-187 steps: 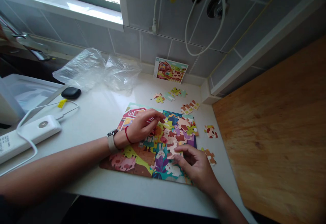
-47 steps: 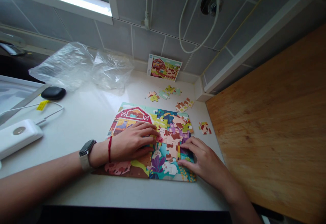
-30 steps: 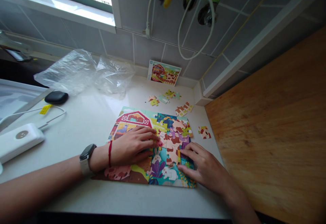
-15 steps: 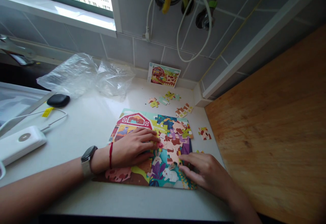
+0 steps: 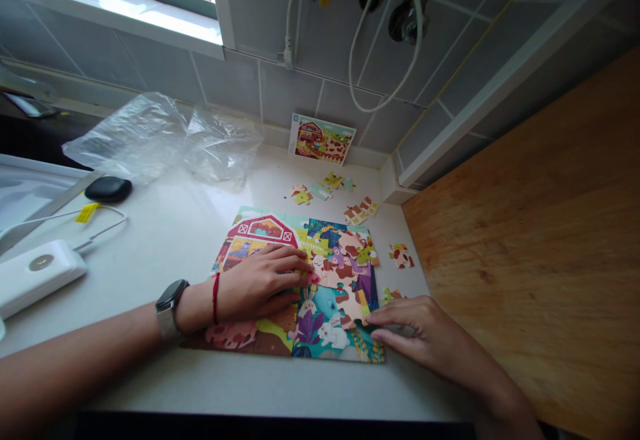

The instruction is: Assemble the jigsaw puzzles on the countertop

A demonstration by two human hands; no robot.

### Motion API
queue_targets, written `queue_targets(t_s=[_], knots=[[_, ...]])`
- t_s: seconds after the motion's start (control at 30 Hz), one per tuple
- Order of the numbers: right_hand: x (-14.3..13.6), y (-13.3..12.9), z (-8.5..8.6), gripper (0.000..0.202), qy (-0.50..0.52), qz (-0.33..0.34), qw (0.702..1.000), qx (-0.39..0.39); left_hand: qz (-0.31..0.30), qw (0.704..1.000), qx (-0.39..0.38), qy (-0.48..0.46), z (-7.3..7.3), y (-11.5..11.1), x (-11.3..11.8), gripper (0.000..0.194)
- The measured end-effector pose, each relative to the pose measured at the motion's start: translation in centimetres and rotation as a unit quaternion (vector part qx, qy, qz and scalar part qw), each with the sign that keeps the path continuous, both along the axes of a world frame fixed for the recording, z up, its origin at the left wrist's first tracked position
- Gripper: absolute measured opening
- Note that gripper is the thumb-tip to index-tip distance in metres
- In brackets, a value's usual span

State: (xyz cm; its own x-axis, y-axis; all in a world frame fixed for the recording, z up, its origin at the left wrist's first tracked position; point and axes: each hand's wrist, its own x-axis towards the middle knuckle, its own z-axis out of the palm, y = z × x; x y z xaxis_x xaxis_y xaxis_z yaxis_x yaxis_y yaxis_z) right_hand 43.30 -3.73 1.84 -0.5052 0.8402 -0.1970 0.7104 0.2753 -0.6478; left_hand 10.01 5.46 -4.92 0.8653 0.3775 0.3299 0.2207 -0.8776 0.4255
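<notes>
A farm-picture jigsaw puzzle [image 5: 280, 347] lies on the white counter, its left part showing a red barn. Across its middle rests my left hand [image 5: 265, 280], fingers stretched out and lightly bent, tips by the cow's pink nose. My right hand [image 5: 407, 323] pinches the right edge of a brown-and-cream puzzle piece [image 5: 353, 305] between thumb and fingers. This piece lies over the teal area with white rabbits, a little apart from the cow pieces [image 5: 337, 270] above it. Whatever is beneath my left palm stays hidden.
Loose puzzle pieces [image 5: 360, 212] lie behind the puzzle, and another piece [image 5: 401, 255] is to its right. A picture card [image 5: 323, 140] leans on the tiled wall. Clear plastic wrap [image 5: 145, 137], a black oval object [image 5: 109, 189] and a white device [image 5: 43, 273] are at left. A wooden panel [image 5: 525, 247] borders the right.
My right hand has moved right and slightly down the puzzle, and the brown-and-cream piece has come away from the cow pieces above. My left hand stays in place. The view has tilted slightly.
</notes>
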Motion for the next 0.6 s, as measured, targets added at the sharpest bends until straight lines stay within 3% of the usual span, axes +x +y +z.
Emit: queue_targets(t_s=[0.17, 0.37, 0.47, 0.6], knots=[[1.9, -0.1, 0.7, 0.020, -0.025, -0.057, 0.997, -0.051, 0.001, 1.000, -0.003, -0.007, 0.2, 0.0, 0.1, 0.026], [1.4, 0.1, 0.2, 0.026, -0.035, -0.105, 0.987, -0.119, -0.001, 1.000, 0.001, 0.002, 0.3, 0.0, 0.1, 0.027], [0.6, 0.3, 0.0, 0.024, -0.073, -0.109, 0.986, -0.099, 0.001, 1.000, -0.002, 0.004, 0.2, 0.0, 0.0, 0.027], [-1.0, 0.6, -0.4, 0.030, -0.103, -0.117, 0.988, -0.017, 0.003, 1.000, -0.005, 0.006, 0.1, 0.0, 0.0, 0.026]])
